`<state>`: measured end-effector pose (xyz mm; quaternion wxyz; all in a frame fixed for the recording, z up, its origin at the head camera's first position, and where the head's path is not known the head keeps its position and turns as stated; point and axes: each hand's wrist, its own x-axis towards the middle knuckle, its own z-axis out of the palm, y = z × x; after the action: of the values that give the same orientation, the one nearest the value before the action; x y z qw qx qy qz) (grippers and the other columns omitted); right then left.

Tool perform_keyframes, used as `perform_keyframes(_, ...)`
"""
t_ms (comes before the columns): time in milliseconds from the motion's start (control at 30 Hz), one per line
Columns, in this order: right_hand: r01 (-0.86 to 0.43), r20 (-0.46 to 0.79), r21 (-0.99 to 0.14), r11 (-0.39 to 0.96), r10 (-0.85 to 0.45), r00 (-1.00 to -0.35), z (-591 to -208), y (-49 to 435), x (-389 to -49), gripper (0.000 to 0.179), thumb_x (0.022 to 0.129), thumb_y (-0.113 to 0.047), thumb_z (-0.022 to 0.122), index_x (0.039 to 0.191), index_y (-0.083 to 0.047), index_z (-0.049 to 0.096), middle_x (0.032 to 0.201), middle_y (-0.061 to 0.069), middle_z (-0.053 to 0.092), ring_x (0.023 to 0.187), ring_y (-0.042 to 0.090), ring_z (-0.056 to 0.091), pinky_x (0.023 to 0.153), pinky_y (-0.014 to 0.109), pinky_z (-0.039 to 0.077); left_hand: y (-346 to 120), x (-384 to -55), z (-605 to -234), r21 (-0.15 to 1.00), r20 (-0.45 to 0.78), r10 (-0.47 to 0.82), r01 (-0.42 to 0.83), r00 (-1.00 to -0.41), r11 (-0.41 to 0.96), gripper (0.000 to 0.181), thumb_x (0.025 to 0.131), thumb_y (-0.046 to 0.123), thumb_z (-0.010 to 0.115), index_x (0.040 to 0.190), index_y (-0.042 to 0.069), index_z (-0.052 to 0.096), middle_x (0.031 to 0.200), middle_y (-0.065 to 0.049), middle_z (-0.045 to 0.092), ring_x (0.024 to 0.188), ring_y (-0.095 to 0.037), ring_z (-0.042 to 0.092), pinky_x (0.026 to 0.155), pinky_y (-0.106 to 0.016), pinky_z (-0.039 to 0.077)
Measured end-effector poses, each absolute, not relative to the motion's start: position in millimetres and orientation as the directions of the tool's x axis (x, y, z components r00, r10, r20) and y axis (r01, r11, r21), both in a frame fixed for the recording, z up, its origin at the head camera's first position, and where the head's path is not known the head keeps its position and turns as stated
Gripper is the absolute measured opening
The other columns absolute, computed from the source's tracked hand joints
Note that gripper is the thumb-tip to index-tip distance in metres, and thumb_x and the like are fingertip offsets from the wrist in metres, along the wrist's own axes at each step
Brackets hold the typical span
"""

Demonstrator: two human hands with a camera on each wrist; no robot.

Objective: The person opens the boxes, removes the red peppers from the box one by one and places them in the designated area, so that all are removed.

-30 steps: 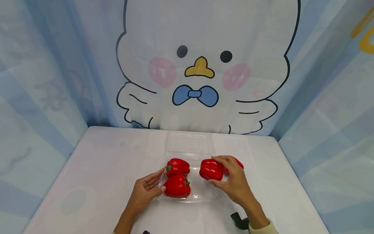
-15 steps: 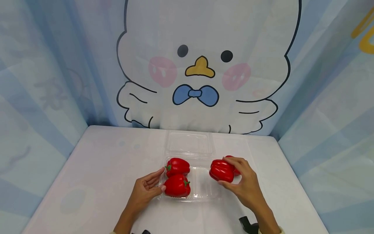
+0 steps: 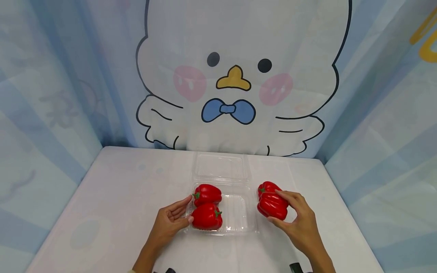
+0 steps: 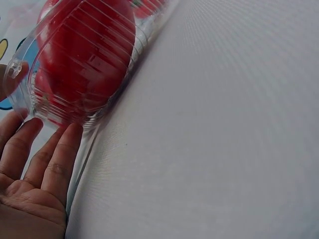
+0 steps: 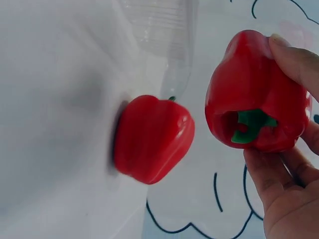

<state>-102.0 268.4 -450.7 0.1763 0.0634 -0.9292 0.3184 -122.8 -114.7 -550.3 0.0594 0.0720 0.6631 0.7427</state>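
A clear plastic clamshell container [image 3: 235, 212] lies opened on the table, its lid [image 3: 220, 167] folded toward the back. Two red bell peppers sit in its left half: one pepper [image 3: 208, 194] behind, another pepper [image 3: 206, 217] in front. My left hand [image 3: 168, 222] holds the container's left side, fingertips against the wall and thumb at the rim [image 4: 15, 67]. To the right, my right hand [image 3: 300, 223] grips a third bell pepper [image 5: 254, 89] between thumb and fingers, above the table. Just behind it, a further bell pepper [image 5: 154, 139] rests on the table, partly hidden in the head view.
The white-covered table [image 3: 112, 212] ends at a curtain backdrop [image 3: 239, 132] printed with a cartoon bird. Blue-and-white curtains [image 3: 385, 151] enclose both sides. A dark strap piece [image 3: 296, 267] shows near the right wrist.
My right hand has moved the gripped bell pepper rightward and slightly nearer, from above the container to beside it, uncovering more of the pepper behind. My left hand has stayed in place.
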Motion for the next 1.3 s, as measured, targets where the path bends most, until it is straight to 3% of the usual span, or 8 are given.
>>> perform_keyframes(533,-0.043,0.224,-0.605,0.795,0.118,-0.967,-474,293,-88,0.085,0.071,-0.017,0.101,0.146,-0.016,0.063,0.138,0.010,0.060,0.122,0.034,0.065,0.101,0.058,0.058,-115,-122,-550,0.992,0.011,0.181,-0.011,-0.983,-0.122,0.065,0.091,0.004,0.082,0.151,0.000,0.057,0.158,-0.015,0.056,0.147,-0.036,0.050,0.103,-0.024,0.056)
perform_keyframes(900,-0.016,0.171,-0.611,0.791,0.112,-0.979,-493,301,-90,0.082,0.073,-0.014,0.099,0.146,-0.012,0.062,0.135,0.012,0.061,0.124,0.037,0.065,0.103,0.058,0.058,-113,-122,-550,0.992,0.010,0.182,-0.013,-0.983,-0.124,0.065,0.091,0.004,0.082,0.151,0.000,0.057,0.158,-0.016,0.055,0.146,-0.029,0.053,0.103,-0.024,0.057)
perform_keyframes(1300,0.031,0.092,-0.618,0.785,0.112,-0.989,-501,304,-94,0.084,0.074,-0.017,0.099,0.148,-0.012,0.060,0.139,0.014,0.059,0.126,0.039,0.063,0.105,0.058,0.058,-114,-123,-550,0.992,0.025,0.182,0.002,-0.983,-0.123,0.065,0.091,0.003,0.082,0.150,-0.001,0.057,0.158,-0.016,0.056,0.146,-0.034,0.052,0.104,-0.024,0.056)
